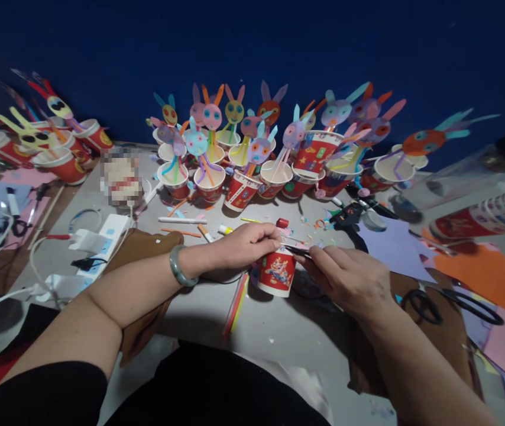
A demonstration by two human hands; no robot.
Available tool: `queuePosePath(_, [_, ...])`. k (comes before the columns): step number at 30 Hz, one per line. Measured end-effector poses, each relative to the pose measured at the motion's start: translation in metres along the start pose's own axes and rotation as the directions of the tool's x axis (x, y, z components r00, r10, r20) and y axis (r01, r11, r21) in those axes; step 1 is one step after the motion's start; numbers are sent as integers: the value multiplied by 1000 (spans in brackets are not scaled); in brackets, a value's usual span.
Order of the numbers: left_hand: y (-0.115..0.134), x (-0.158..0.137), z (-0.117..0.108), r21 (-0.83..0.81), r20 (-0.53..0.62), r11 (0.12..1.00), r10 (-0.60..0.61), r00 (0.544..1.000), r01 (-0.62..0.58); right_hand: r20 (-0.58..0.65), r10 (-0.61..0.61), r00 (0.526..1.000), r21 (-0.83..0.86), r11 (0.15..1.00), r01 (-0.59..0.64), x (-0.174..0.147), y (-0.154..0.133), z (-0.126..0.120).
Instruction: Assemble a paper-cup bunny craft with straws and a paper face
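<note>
A red paper cup [277, 273] with a cartoon print stands on the grey table in front of me. My left hand [244, 244], with a green bangle [180, 267] on the wrist, rests on the cup's rim, fingers pinched at its top. My right hand [345, 275] holds a thin dark tool [297, 251], its tip pointing at the cup's rim. Coloured paper strips [236, 303] lie just left of the cup.
Many finished red cups with paper rabbit heads [252, 160] crowd the back of the table, with more cups at far left [57, 155]. Black scissors [447, 303] lie at right by coloured paper sheets [478, 272]. Stacked cups [487, 218], pens [182, 220], a power strip [102, 234] and cables surround.
</note>
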State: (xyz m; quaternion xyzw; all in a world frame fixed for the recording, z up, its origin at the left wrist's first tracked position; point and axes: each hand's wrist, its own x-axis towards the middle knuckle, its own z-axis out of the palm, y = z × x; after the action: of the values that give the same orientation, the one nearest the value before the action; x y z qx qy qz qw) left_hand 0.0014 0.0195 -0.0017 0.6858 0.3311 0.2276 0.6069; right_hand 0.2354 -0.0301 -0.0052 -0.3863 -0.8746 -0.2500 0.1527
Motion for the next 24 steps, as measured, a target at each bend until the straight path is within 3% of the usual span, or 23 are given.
queuePosePath(7, [-4,1,-1,34,30,999,32,999,-33,-7,-33,999,46,998,33,0,1,-2])
queuePosePath(12, [-2,0,-1,-1,43,1000,5,999,-5,60,9,998,103,995,-16,-2,2,-2])
queuePosePath(20, [1,-1,-1,-15,34,1000,16,999,-15,-38,-26,999,114,993,31,1,3,-2])
queuePosePath(24, [1,0,0,-42,10,999,4,1000,-4,-37,31,999,181,983,-24,-2,4,0])
